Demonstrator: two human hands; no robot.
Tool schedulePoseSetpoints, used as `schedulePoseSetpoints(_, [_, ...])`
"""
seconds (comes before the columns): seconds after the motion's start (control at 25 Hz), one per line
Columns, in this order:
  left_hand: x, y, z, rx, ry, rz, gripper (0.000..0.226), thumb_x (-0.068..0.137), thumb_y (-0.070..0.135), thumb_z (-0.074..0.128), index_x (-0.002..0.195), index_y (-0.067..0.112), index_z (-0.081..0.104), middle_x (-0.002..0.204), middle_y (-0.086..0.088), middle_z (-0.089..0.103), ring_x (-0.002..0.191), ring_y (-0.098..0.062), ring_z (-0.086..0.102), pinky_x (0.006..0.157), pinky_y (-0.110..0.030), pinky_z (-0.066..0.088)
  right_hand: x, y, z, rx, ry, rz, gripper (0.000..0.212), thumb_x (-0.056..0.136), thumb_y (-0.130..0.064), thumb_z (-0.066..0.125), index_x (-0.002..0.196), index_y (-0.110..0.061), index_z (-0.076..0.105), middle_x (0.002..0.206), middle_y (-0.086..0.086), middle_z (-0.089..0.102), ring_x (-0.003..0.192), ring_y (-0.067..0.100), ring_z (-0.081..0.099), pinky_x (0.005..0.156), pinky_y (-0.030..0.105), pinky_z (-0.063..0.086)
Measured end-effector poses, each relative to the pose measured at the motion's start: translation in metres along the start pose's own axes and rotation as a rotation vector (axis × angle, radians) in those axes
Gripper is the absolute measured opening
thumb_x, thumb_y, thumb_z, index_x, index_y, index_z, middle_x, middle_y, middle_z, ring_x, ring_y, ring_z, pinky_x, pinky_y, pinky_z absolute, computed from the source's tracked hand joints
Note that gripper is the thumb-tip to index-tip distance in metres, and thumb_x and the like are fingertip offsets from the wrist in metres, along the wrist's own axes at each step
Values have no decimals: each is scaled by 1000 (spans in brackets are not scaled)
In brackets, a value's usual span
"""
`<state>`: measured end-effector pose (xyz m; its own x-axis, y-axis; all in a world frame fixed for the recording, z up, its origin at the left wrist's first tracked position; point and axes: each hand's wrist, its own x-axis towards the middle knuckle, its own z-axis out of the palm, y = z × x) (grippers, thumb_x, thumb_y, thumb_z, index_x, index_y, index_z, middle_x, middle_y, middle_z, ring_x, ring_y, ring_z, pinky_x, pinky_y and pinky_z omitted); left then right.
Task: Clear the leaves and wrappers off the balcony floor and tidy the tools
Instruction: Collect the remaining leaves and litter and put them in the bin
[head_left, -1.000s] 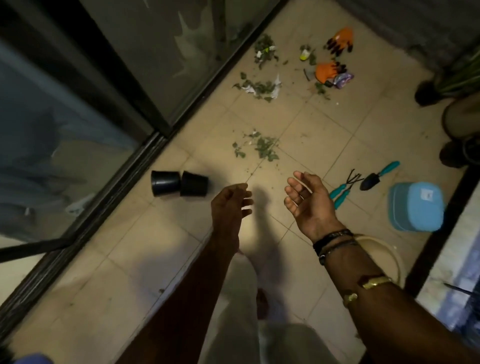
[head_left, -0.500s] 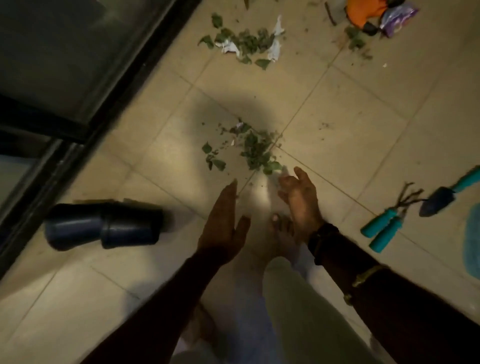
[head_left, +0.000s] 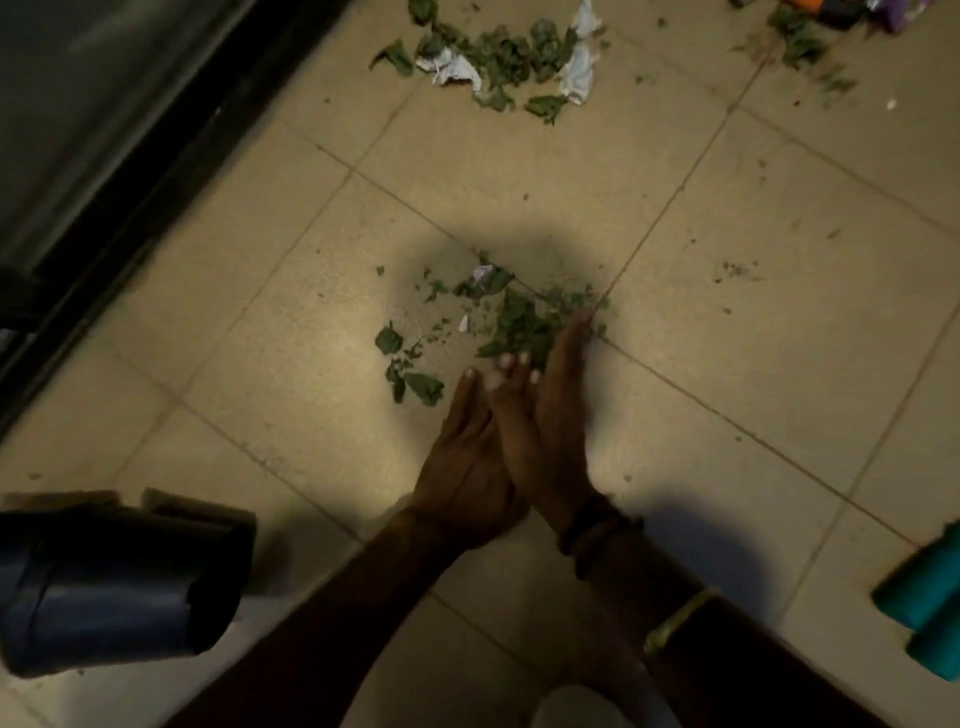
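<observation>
A beige tiled balcony floor (head_left: 727, 364) is seen from above. A small pile of green leaves (head_left: 519, 322) with white paper scraps lies at its centre. The left hand (head_left: 467, 467) and right hand (head_left: 558, 415) are held side by side, fingers straight and gripping nothing, with the right fingertips touching the pile. A larger heap of leaves and white wrappers (head_left: 498, 62) lies farther off. Black plastic pots (head_left: 119, 587) are toppled at lower left, and teal tool handles (head_left: 924, 618) show at lower right.

Single wide-angle view, worn on the head. Looks forward and steeply down at the tiled floor (head_left: 727, 322), close above the left hand (head_left: 467, 462) and right hand (head_left: 558, 415). Takes in a door track (head_left: 156, 171) at left, black pots (head_left: 114, 587) lower left, teal handles (head_left: 927, 608) at the right edge.
</observation>
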<state>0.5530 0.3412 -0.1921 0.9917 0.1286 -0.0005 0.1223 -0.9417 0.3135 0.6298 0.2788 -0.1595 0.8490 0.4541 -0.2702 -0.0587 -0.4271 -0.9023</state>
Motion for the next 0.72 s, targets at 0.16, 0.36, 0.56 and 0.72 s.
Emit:
schedulePoseSetpoints(0.16, [-2,-26,-18,-19,223,-444,68,103,40,42,157,2,24,165,-19,15,155,-31,6,124,-57,6,64,-5,-32,-43,211,-137,81,100,-38,43,162,-6,2,171,10,2,158,21,3,127,52,9])
schedulePoseSetpoints(0.36, [37,-22,-12,-69,148,-643,74,104,49,18,158,0,6,167,-20,4,156,-31,-2,124,-55,7,71,-5,-16,-399,-101,-147,75,100,-37,31,162,-7,0,170,10,-4,157,19,-6,128,45,0])
schedulePoseSetpoints(0.56, [97,-87,-24,-302,281,-389,67,100,36,29,156,0,21,165,-16,19,155,-28,12,125,-52,7,81,-30,-56,-118,90,-122,69,100,0,47,161,-7,17,167,7,21,140,-10,20,112,2,22])
schedulePoseSetpoints(0.72, [105,-92,-24,-186,10,84,65,101,40,24,155,5,29,163,-15,29,153,-25,20,124,-51,15,67,-14,-52,-592,-339,-125,80,97,-4,56,163,-15,10,170,2,8,157,18,3,128,34,3])
